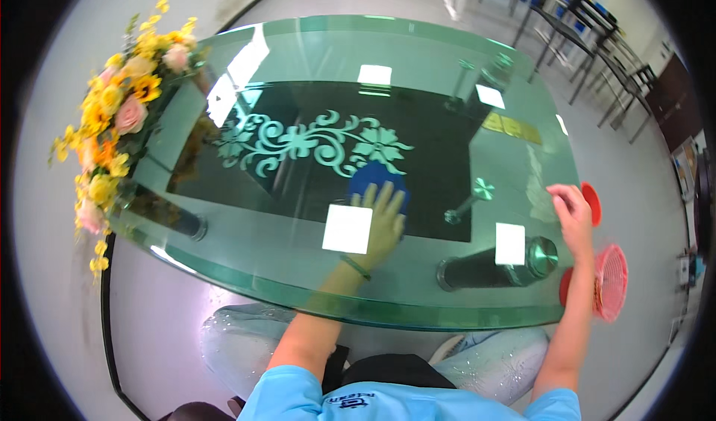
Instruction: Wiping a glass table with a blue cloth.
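Under the glass tabletop [436, 46], my left hand [380, 219] lies with spread fingers on a blue cloth [377, 177], holding it flat against the dark lower shelf [425, 136]. The cloth touches the pale floral scroll pattern [299, 141] on that shelf. My left forearm, with a green bracelet [356, 267] at the wrist, passes beneath the front edge of the glass. By the right edge of the tabletop, my right hand [570, 211] has loosely bent fingers and nothing visible in it; whether it touches the glass cannot be told.
Artificial flowers [131, 113] line the left end. A dark table leg with a metal cap [542, 257] stands at the near right, with a metal post [483, 189] farther in. A pink basket [611, 284] and a red object [591, 203] are beyond the right edge. Chairs [565, 26] stand farther back.
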Tool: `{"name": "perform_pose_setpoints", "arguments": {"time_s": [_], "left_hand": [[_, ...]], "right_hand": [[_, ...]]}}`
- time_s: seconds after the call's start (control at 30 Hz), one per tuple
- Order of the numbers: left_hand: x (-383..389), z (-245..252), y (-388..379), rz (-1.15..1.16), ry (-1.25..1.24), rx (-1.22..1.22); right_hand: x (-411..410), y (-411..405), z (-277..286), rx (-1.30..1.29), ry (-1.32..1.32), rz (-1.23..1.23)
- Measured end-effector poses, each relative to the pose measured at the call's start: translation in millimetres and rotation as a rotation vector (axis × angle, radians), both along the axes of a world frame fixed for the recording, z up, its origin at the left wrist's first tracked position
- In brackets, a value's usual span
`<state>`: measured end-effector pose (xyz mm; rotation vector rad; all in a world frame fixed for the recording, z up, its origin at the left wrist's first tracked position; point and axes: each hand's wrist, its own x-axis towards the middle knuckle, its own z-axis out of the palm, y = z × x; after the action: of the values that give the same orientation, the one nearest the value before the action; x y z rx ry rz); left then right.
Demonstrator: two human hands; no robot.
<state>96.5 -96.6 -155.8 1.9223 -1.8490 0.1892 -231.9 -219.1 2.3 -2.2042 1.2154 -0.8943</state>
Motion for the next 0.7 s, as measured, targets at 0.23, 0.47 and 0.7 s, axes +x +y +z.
{"name": "perform_pose_setpoints", "arguments": {"time_s": [0.23, 0.47, 0.7], "left_hand": [[116, 8, 28, 0.219, -0.032, -0.014], [219, 5, 85, 0.258, -0.060, 0.016], [315, -5, 110, 0.446, -0.048, 0.115]], "right_hand": [[-13, 0, -7, 0.109, -0.136, -0.027], [-15, -2, -9, 0.154, -0.197, -0.075], [-20, -15, -16, 0.095, -0.150, -0.268]]}}
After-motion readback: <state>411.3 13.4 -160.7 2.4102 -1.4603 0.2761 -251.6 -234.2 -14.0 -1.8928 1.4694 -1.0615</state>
